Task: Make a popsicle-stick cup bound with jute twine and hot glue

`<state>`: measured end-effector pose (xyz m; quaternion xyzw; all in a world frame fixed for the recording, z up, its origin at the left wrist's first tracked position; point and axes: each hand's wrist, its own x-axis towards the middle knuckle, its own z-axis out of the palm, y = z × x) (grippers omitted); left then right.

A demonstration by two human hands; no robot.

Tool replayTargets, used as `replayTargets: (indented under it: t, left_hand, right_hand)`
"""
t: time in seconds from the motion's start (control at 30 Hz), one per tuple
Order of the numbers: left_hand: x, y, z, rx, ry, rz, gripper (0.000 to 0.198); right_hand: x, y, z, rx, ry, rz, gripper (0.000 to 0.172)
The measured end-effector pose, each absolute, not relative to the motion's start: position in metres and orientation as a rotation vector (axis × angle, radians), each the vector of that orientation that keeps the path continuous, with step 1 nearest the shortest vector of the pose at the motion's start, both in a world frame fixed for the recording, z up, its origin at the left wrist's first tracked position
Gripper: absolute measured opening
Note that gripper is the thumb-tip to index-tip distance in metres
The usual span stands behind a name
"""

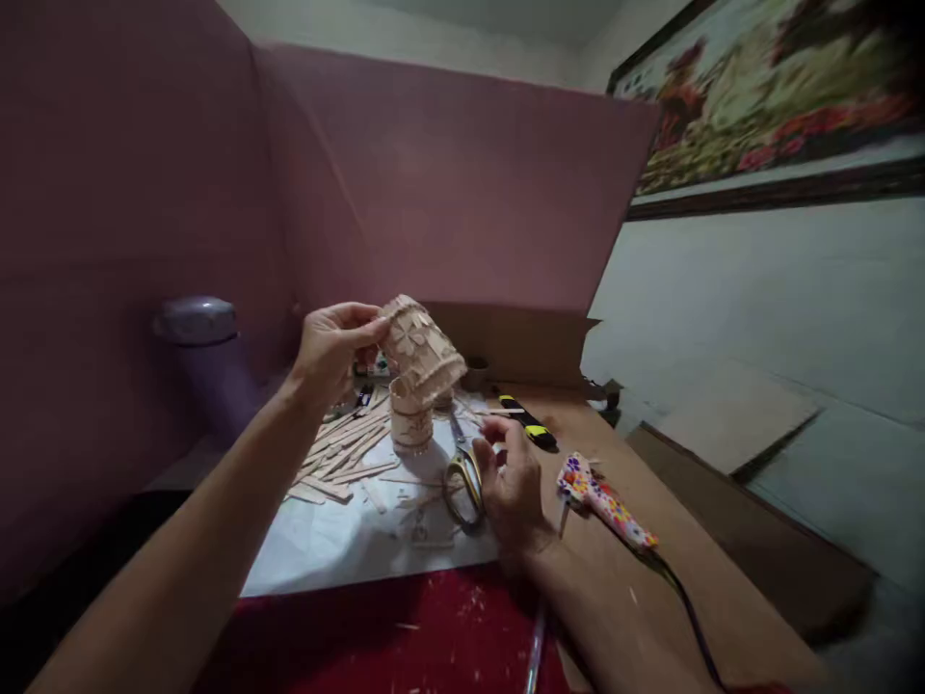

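One flower-trimmed wooden cylinder is held tilted above the work by the left hand, whose fingers pinch its upper end. The step in hand looks like checking or positioning this piece; the next move seems to call for a light, steady grip. Behind its lower end, a smaller cylinder stands upright (whether they touch, I cannot tell). The right hand is beside the scissors, fingers loosely curled, thumb apart, nothing visible in them. Loose wooden sticks are heaped on a white sheet over the brown counter, with a yellow-and-black cutter and a floral glue gun rightward. Scraps dot red cloth nearest the wearer. Beyond rise pink panels; a framed picture hangs at right.
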<state>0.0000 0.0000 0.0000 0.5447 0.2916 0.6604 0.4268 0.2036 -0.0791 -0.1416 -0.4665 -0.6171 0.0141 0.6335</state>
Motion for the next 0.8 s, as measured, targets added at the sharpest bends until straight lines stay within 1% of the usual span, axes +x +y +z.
replayTargets:
  t: [0.1,0.17,0.27,0.33,0.43,0.57,0.67,0.8]
  left_hand:
    - [0.01,-0.009,-0.005,1.395,0.682,1.473,0.029]
    - [0.017,-0.015,-0.008,1.402,0.676,1.384,0.028]
    - [0.027,-0.025,-0.009,1.399,0.729,1.299,0.027]
    - [0.032,-0.03,-0.01,1.408,0.773,1.275,0.026]
    - [0.036,-0.034,-0.011,1.436,0.807,1.3,0.025]
    - [0.038,-0.036,-0.011,1.475,0.812,1.321,0.025]
    - [0.039,-0.039,-0.009,1.502,0.837,1.323,0.028]
    - [0.04,-0.044,-0.003,1.552,0.904,1.3,0.037]
  right_hand:
    - [0.201,-0.085,-0.138,-0.954,-1.345,0.104,0.064]
    - [0.199,-0.088,-0.138,-0.896,-1.342,0.172,0.072]
    - [0.195,-0.089,-0.139,-0.847,-1.363,0.27,0.079]
    - [0.193,-0.089,-0.141,-0.824,-1.362,0.312,0.081]
    - [0.191,-0.088,-0.142,-0.806,-1.352,0.389,0.077]
    - [0.188,-0.088,-0.138,-0.753,-1.278,0.515,0.068]
    - [0.187,-0.088,-0.133,-0.701,-1.178,0.564,0.055]
    - [0.188,-0.087,-0.129,-0.706,-1.06,0.579,0.039]
